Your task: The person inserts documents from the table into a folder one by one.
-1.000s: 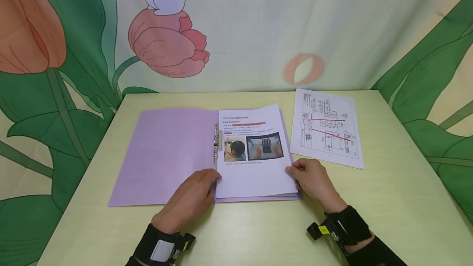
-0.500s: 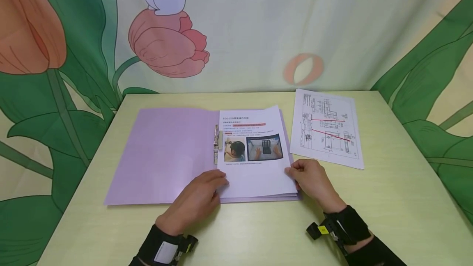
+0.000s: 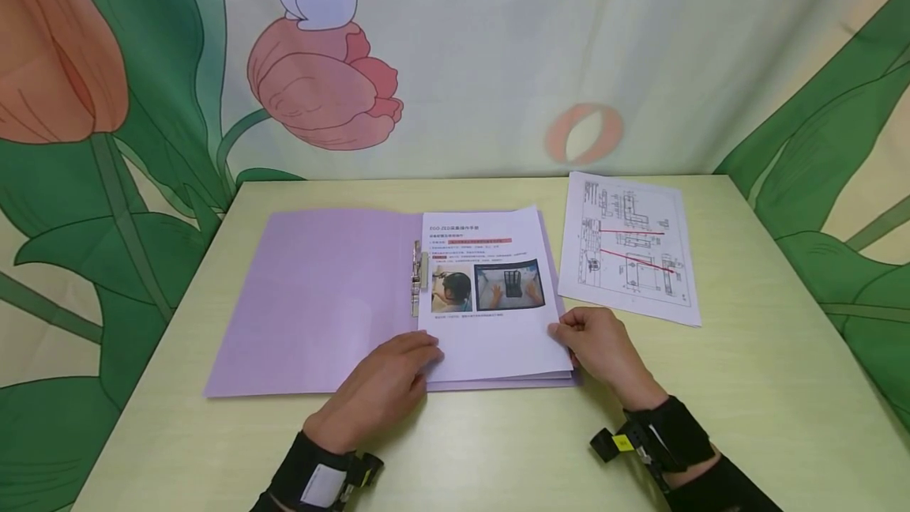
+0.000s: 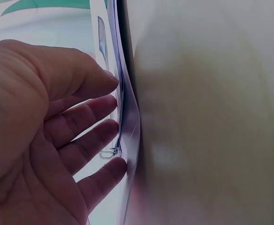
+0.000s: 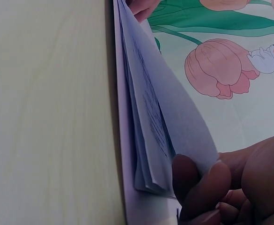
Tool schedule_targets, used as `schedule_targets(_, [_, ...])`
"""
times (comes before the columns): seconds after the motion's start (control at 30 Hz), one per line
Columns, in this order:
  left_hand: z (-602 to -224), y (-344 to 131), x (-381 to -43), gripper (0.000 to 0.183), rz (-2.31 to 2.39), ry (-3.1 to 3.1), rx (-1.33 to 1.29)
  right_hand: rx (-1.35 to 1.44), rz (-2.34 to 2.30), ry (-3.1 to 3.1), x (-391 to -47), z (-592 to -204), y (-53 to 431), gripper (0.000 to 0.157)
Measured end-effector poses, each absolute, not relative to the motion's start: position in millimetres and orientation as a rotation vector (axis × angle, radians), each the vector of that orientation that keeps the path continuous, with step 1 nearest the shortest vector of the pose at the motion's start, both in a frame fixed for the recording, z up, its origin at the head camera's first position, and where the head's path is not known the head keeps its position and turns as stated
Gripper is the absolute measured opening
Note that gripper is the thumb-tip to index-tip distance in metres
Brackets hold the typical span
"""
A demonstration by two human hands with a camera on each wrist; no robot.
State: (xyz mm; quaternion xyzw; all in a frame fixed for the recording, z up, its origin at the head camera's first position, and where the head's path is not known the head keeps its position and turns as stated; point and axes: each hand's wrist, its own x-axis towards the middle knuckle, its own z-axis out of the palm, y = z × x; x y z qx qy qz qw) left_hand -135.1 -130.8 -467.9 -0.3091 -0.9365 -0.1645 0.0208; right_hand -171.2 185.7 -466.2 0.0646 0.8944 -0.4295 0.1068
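Observation:
A purple folder [image 3: 306,299] lies spread on the table, with a metal binder clip mechanism [image 3: 419,279] along its spine. On its right side is a stack of papers, topped by a printed sheet [image 3: 490,350] with two photos. My left hand [image 3: 380,382] rests at the sheet's lower left corner beside the spine; the left wrist view has its fingers [image 4: 87,140] extended against the folder. With thumb and fingers, my right hand [image 3: 600,350] pinches the top sheet's lower right edge. In the right wrist view that sheet [image 5: 179,108] bows up from the pages beneath.
Right of the folder, a loose paper with technical drawings and red lines [image 3: 626,251] lies toward the table's far edge. A curtain printed with flowers [image 3: 462,46] hangs directly behind the pale table [image 3: 490,449].
My left hand has slid slightly right, from the spine onto the sheet's lower left corner. The folder's left cover has shifted a little. My right hand keeps its pinch in nearly the same place.

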Motion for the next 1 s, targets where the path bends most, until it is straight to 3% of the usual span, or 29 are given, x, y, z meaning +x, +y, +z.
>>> schedule_targets(0.37, [-465.7,-129.6,-136.0,0.032,-0.516,-2.947,-0.973,0.213,-1.21,2.674,-174.9,-460.1,194.8,0.025])
schedule_targets(0.73, [-462.7,-126.0,-135.8,0.043,-0.503,-2.998,-0.971,0.234,-1.057,3.03,-189.4,-431.0,248.4,0.028])
schedule_targets(1.0, [-463.5,-127.0,-134.7,0.041,-0.483,-2.975,-0.963,0.412,-0.783,3.123,-208.3,-440.2,284.3,0.03])
